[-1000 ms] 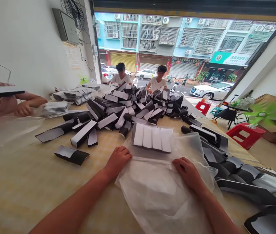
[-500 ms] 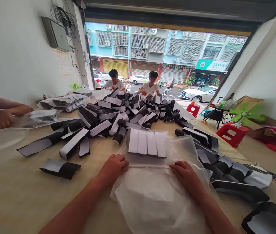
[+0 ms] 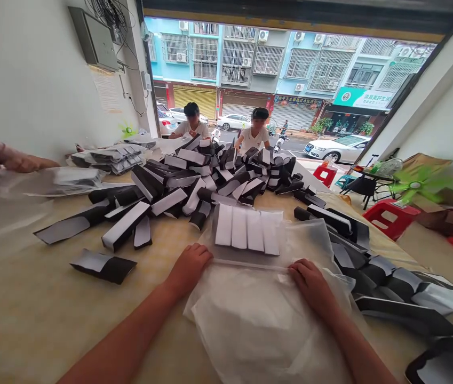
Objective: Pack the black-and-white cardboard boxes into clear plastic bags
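Observation:
In front of me lies a translucent plastic bag [image 3: 250, 314] with several white-and-black folded pieces [image 3: 247, 230] side by side in its far part. My left hand [image 3: 191, 268] is closed on the bag's left edge, at a crease just below those pieces. On the opposite edge, my right hand [image 3: 309, 282] has its fingers curled and closed on the same crease. The fingertips are partly hidden by the plastic and the knuckles. A loose black-and-white piece [image 3: 103, 265] rests on the table left of my left hand.
A large heap of black-and-white pieces [image 3: 194, 176] covers the far table. More pieces [image 3: 386, 274] lie along the right side. Filled bags [image 3: 110, 156] are stacked far left. A person's arm [image 3: 30, 160] reaches over plastic at left; two people sit across.
My view has tipped slightly down and left, so the scene sits differently. Both hands stay on the bag's crease. The person at left has raised a hand and the plastic there.

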